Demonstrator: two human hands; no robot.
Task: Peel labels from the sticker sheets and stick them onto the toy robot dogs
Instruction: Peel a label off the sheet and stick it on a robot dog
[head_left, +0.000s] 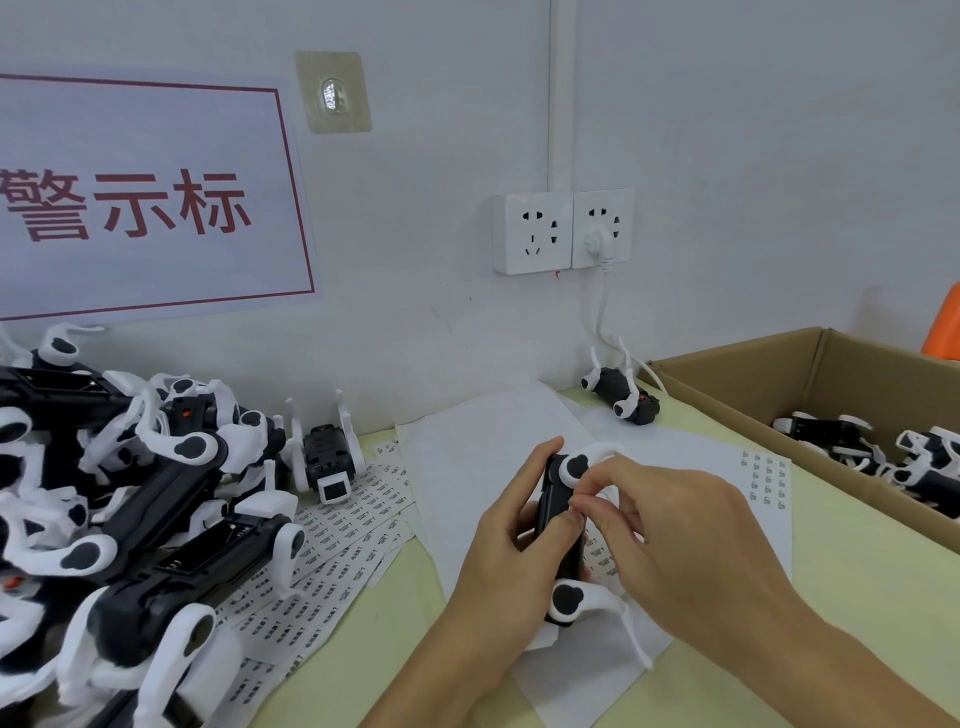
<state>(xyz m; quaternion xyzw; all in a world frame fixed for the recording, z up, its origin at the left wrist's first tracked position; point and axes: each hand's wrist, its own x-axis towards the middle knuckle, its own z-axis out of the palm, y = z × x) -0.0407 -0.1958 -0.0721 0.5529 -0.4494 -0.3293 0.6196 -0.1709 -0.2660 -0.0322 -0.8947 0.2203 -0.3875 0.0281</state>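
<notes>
My left hand (506, 551) grips a black and white toy robot dog (563, 545) over the table's middle, fingers curled round its black body. My right hand (670, 535) is against the dog's right side, thumb and forefinger pinched together on it; whether a label lies between them I cannot tell. Under the dog lies a white sticker sheet (763, 483) with a few labels left at its right edge. Several label strips (332, 551) are fanned out on the table to the left.
A heap of robot dogs (124, 499) fills the left side, and one dog (324, 457) lies upturned beside it. Another dog (621, 395) lies near the wall. A cardboard box (810, 374) at the right holds more dogs. Wall sockets (561, 231) with a plugged cable sit behind.
</notes>
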